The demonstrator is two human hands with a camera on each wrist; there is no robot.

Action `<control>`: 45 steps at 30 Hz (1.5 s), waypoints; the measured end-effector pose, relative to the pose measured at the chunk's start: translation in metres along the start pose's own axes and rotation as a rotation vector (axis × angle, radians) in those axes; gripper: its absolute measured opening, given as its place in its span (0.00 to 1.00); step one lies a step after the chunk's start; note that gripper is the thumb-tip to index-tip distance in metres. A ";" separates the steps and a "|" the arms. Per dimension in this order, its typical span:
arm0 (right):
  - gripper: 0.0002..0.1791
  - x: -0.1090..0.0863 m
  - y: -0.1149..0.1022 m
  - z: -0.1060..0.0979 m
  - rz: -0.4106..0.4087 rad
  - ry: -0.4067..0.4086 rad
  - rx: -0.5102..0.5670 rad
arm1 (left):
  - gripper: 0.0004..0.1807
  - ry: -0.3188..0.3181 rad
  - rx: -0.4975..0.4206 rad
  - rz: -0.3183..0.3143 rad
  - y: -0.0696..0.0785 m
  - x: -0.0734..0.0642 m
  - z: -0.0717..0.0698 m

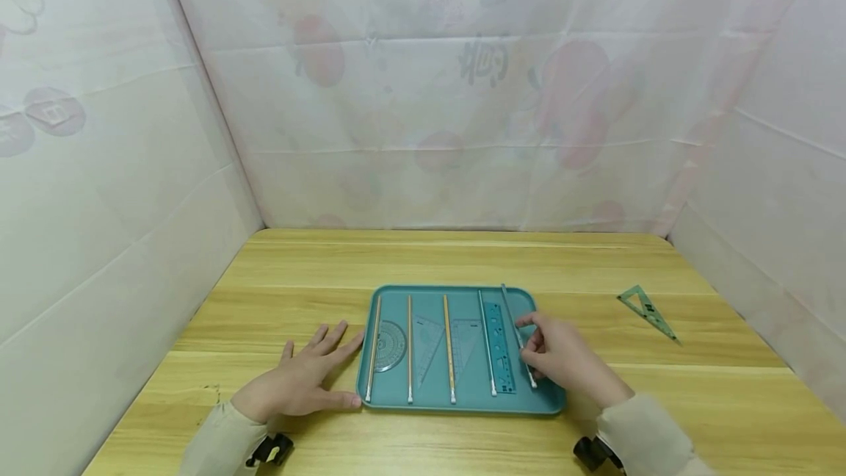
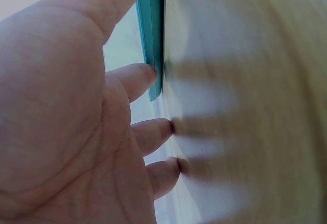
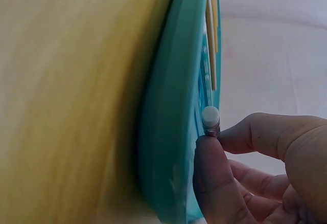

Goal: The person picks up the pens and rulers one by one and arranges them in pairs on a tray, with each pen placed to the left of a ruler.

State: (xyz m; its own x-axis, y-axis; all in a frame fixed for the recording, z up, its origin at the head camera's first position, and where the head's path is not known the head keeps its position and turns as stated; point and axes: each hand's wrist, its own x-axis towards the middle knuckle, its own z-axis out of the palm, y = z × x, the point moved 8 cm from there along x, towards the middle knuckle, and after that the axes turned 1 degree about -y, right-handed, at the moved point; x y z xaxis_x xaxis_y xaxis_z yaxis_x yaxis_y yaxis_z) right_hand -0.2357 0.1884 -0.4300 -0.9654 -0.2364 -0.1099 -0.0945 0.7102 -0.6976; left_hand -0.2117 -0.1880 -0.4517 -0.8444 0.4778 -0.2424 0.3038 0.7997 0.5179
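My right hand (image 1: 562, 355) pinches a silvery pencil (image 1: 510, 307) between thumb and finger, over the right end of a teal tray (image 1: 463, 408). In the right wrist view the pencil's white eraser (image 3: 210, 115) sticks out just above the fingertips. The pencil lies slanted, its far end overlapping the tray's back rim. Fingers spread, my left hand (image 1: 304, 380) rests at the tray's left side, with thumb and forefinger touching the rim and other fingertips on the table. Just left of the held pencil are a blue ruler (image 1: 499, 351) and another pencil (image 1: 487, 344).
Further left in the tray lie more pencils (image 1: 450, 347), two clear set squares (image 1: 428, 344) and a clear protractor (image 1: 391, 346). A green set square (image 1: 654, 316) lies on the wooden table (image 1: 317, 270) to the right. Patterned curtains (image 1: 423, 131) enclose the table's back and sides.
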 end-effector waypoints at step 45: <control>0.24 -0.005 -0.010 0.016 -0.002 -0.009 -0.008 | 0.56 0.011 0.013 0.020 0.002 0.000 -0.001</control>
State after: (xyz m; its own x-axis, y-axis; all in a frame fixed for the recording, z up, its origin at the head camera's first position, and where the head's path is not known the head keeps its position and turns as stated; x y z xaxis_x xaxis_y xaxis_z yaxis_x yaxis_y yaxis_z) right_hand -0.2257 0.1721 -0.4343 -0.9629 -0.2441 -0.1151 -0.0985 0.7150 -0.6921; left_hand -0.2115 -0.1865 -0.4496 -0.8427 0.4899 -0.2232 0.3264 0.7948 0.5117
